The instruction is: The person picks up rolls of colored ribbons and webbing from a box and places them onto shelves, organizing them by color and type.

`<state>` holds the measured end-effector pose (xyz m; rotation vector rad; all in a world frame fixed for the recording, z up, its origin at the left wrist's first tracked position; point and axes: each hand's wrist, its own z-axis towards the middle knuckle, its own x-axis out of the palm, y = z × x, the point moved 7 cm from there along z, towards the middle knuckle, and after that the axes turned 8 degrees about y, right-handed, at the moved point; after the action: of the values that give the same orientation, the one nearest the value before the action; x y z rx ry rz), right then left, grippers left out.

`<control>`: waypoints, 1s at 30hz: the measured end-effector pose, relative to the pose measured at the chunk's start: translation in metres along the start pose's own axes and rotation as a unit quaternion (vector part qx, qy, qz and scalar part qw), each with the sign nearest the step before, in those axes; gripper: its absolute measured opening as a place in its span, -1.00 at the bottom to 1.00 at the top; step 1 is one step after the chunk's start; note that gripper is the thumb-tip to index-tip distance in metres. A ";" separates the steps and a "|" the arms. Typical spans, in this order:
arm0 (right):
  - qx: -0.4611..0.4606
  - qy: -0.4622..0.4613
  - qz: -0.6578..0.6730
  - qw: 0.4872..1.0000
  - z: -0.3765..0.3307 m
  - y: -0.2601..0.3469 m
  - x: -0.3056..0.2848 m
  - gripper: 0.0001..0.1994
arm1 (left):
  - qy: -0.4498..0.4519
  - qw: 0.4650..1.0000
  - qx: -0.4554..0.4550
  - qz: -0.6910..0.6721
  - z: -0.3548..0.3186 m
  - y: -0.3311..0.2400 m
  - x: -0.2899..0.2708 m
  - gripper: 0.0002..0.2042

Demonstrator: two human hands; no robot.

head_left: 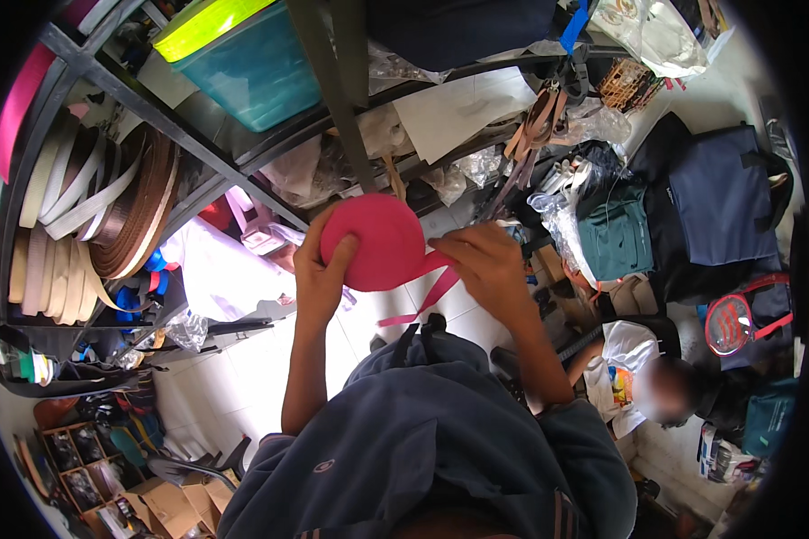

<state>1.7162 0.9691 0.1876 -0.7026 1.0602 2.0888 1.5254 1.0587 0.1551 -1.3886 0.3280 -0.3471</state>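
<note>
A flat, round roll of pink-red webbing tape (377,242) is held up in front of me at chest height. My left hand (322,247) grips it from the left side, its thumb lying across the roll's face. On the right, my right hand (485,260) pinches the tape close to where it leaves the roll. A loose end of the tape (434,296) hangs down below that hand and folds off to the left. The fingers on the roll's far side are hidden behind it.
Rolls of beige, grey and brown webbing (90,216) fill the metal shelf at left. A teal bin with a yellow lid (243,76) sits above. Straps (544,121) hang at the upper right. Dark bags (719,207) lie at right, near another person (670,391). Cardboard boxes (166,508) stand at lower left.
</note>
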 end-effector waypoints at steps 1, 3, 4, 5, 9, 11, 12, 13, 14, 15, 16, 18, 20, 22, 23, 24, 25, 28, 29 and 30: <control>-0.018 0.004 0.010 1.000 0.005 -0.001 -0.006 -0.82 | 0.013 1.000 -0.013 0.005 -0.001 0.003 0.001 -0.62; -0.052 0.012 0.029 0.998 0.015 -0.005 -0.017 -0.80 | 0.043 0.999 -0.011 0.024 -0.001 -0.003 0.008 -0.61; -0.030 0.018 0.055 0.998 0.017 -0.013 -0.015 -0.78 | 0.059 0.998 -0.010 0.034 -0.001 -0.005 0.011 -0.60; -0.024 0.033 0.051 0.998 0.020 -0.016 -0.017 -0.78 | 0.074 0.996 -0.020 0.041 -0.002 -0.004 0.013 -0.60; 0.008 0.068 0.033 0.997 0.031 -0.019 -0.023 -0.71 | 0.148 0.986 -0.023 0.073 -0.004 0.001 0.027 -0.60; 0.052 0.035 0.036 0.997 0.041 -0.014 -0.019 -0.66 | 0.168 0.982 -0.024 0.080 -0.005 0.005 0.037 -0.58; 0.080 0.020 0.048 0.995 0.041 -0.015 -0.016 -0.62 | 0.167 0.982 -0.034 0.077 -0.005 0.010 0.041 -0.56; 0.122 0.008 0.050 0.991 0.040 -0.019 -0.012 -0.60 | 0.167 0.982 -0.041 0.074 -0.004 0.014 0.046 -0.54; 0.163 -0.004 0.053 0.985 0.038 -0.024 -0.007 -0.59 | 0.166 0.984 -0.037 0.057 -0.002 0.017 0.050 -0.50; 0.203 -0.016 0.056 0.977 0.034 -0.030 -0.003 -0.58 | 0.164 0.985 -0.033 0.041 -0.001 0.021 0.053 -0.45; 0.219 0.019 0.105 0.970 0.031 -0.034 0.007 -0.57 | 0.163 0.986 -0.029 0.024 0.000 0.022 0.056 -0.41; 0.247 0.090 0.203 0.943 0.023 -0.041 0.025 -0.56 | 0.212 0.974 -0.060 -0.050 -0.002 0.026 0.066 -0.35; 0.188 0.108 0.197 0.956 0.022 -0.040 0.033 -0.52 | 0.247 0.963 -0.082 -0.071 -0.006 0.030 0.070 -0.31; 0.161 0.133 0.200 0.957 0.023 -0.038 0.038 -0.50 | 0.277 0.956 -0.090 -0.040 -0.006 0.033 0.073 -0.28; 0.164 0.148 0.207 0.953 0.023 -0.038 0.040 -0.50 | 0.281 0.955 -0.089 -0.039 -0.006 0.036 0.072 -0.29; 0.167 0.164 0.213 0.949 0.023 -0.038 0.041 -0.49 | 0.286 0.954 -0.087 -0.039 -0.006 0.042 0.072 -0.30; 0.173 0.181 0.232 0.940 0.022 -0.039 0.042 -0.48 | 0.293 0.952 -0.085 -0.039 -0.006 0.045 0.073 -0.30; 0.194 0.221 0.323 0.899 0.015 -0.046 0.043 -0.45 | 0.284 0.955 -0.073 -0.034 -0.008 0.043 0.075 -0.38; 0.202 0.226 0.375 0.876 0.011 -0.051 0.040 -0.45 | 0.270 0.959 -0.079 -0.033 -0.007 0.045 0.072 -0.42; 0.210 0.230 0.426 0.850 0.006 -0.054 0.039 -0.44 | 0.256 0.962 -0.086 -0.032 -0.006 0.046 0.069 -0.45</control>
<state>1.7330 1.0108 0.1378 -0.5622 2.3603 2.2669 1.5873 1.0303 0.1073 -1.4678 0.7541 -0.7489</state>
